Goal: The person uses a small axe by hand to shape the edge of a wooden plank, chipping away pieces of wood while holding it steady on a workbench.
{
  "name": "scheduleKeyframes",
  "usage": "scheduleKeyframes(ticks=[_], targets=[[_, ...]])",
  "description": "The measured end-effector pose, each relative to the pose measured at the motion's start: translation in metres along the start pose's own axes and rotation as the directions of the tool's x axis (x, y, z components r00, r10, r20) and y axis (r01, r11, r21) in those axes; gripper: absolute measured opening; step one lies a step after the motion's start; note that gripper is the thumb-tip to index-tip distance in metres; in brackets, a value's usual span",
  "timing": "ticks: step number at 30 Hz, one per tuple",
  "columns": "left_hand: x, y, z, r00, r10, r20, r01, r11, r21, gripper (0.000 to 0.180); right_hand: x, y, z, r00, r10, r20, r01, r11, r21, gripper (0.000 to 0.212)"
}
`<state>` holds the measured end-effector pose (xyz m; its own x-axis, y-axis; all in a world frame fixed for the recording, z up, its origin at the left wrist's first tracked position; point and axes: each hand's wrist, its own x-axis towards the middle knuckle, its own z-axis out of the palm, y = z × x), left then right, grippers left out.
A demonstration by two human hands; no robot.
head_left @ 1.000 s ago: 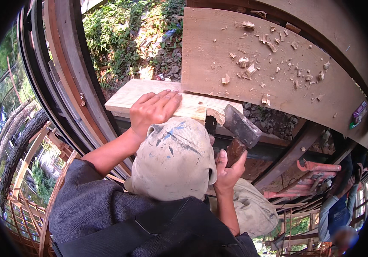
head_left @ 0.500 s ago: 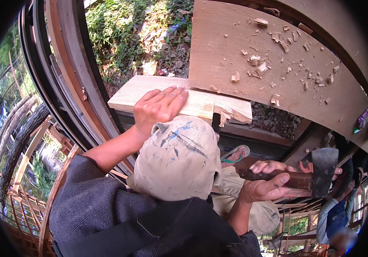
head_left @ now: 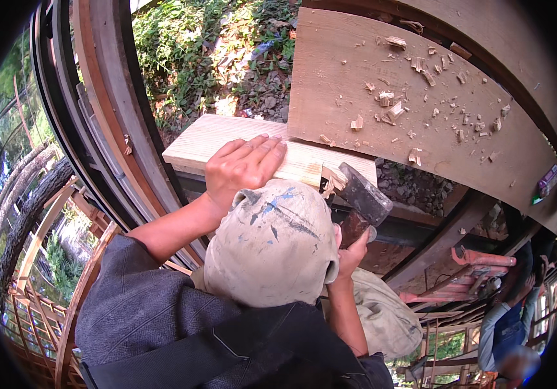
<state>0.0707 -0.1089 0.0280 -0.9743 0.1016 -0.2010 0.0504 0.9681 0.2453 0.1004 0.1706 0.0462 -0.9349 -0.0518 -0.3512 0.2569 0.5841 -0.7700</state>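
A pale wooden plank [head_left: 191, 139] has a notched, splintered near edge [head_left: 334, 181] towards its right end. My left hand [head_left: 244, 162] lies over the plank left of the notch, fingers on its upper face; the thumb is hidden. My right hand [head_left: 354, 251] is closed round the brown handle of a hatchet [head_left: 366, 198]. The dark steel head meets the plank's splintered edge just right of the notch. A beige cap [head_left: 272, 243] with blue and dark stains covers the middle of the view and hides part of the right hand and handle.
A broad brown board [head_left: 330, 71] strewn with wood chips [head_left: 392, 110] adjoins the plank at the far right. Long upright beams [head_left: 106, 97] stand at the left. A red metal tool [head_left: 479, 259] lies right of my right hand. Another person [head_left: 508, 330] is at the lower right.
My right hand has swung the hatchet from the right up and left to the plank's splintered edge. A piece of that edge has bent or split further. My left hand stays in place.
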Motion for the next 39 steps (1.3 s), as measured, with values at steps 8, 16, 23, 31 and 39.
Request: scheduleKeyframes(ticks=[8, 16, 23, 31, 39], targets=[[-0.003, 0.0, 0.0, 0.999, -0.035, -0.009, 0.035, 0.999, -0.021, 0.021, 0.025, -0.021, -0.031, 0.926, 0.265, -0.269, 0.057, 0.607, 0.793, 0.033], [-0.008, -0.001, 0.007, 0.998, -0.051, -0.02, 0.051, 0.999, -0.008, 0.02, 0.038, -0.032, -0.023, 0.953, 0.271, -0.138, -0.151, 0.815, 0.56, 0.045], [-0.004, -0.003, 0.007, 0.999, -0.04, -0.019, 0.04, 0.999, 0.006, 0.019, 0.018, 0.002, 0.001, 0.956, 0.003, 0.293, 0.05, 0.984, -0.171, 0.058], [-0.005, -0.002, 0.008, 0.999, -0.03, -0.024, 0.03, 0.999, 0.03, 0.018, 0.007, -0.005, 0.002, 1.0, 0.024, 0.003, -0.024, 0.99, 0.136, 0.035], [-0.009, 0.0, 0.003, 0.998, -0.052, -0.022, 0.052, 0.999, -0.009, 0.019, 0.015, -0.026, -0.01, 0.919, 0.317, -0.235, -0.061, 0.702, 0.709, 0.039]])
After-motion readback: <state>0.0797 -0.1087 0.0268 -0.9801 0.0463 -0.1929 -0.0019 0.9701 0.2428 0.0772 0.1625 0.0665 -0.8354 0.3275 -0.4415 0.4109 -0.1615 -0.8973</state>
